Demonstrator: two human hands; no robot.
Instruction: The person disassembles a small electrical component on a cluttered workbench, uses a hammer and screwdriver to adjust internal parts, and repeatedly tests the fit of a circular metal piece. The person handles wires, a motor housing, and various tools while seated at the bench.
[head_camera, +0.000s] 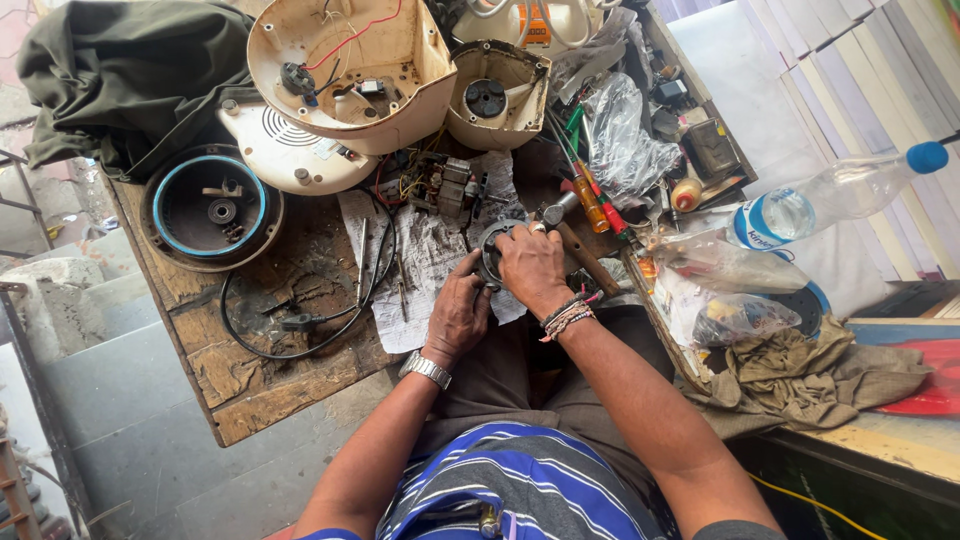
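Both my hands hold a round dark metal motor part (493, 247) over a sheet of newspaper (425, 262) on the wooden workbench (240, 385). My left hand (458, 310), with a metal watch on its wrist, grips the part from below left. My right hand (533, 264), with thread bands on its wrist, covers the part from the right. A hammer (572, 240) with a wooden handle lies just right of my right hand.
Opened cream appliance housings (350, 70) (497, 95) stand at the back. A dark round base with a blue ring (210, 208) and a black cord (300, 322) lie left. Screwdrivers (590, 195), plastic bags and a water bottle (830, 195) lie right. A dark cloth (130, 70) sits far left.
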